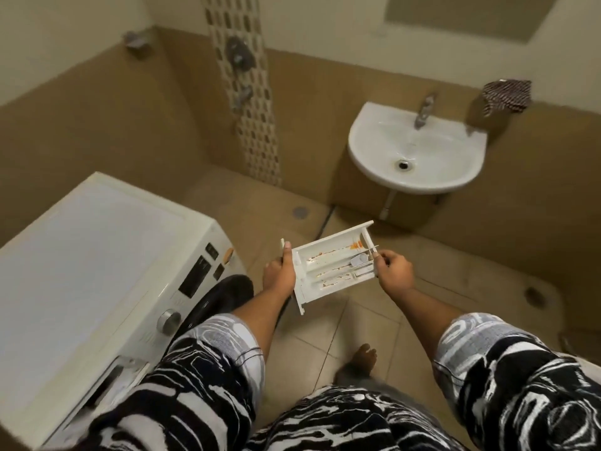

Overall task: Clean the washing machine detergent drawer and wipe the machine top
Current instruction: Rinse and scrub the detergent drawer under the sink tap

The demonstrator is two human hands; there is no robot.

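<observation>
Drawer [329, 275] gripped at both ends by left hand [279, 274] and right hand [395, 271], washing machine [97, 255] at left, sink [432, 143] ahead

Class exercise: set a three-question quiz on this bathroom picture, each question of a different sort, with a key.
1. True or false: the drawer is out of the machine.
2. The left hand and right hand hold the drawer: A) by its two ends B) both at one end C) on flat palms from below.
3. Name the white fixture with a tap ahead of the person.

Key: 1 true; 2 A; 3 sink.
</observation>
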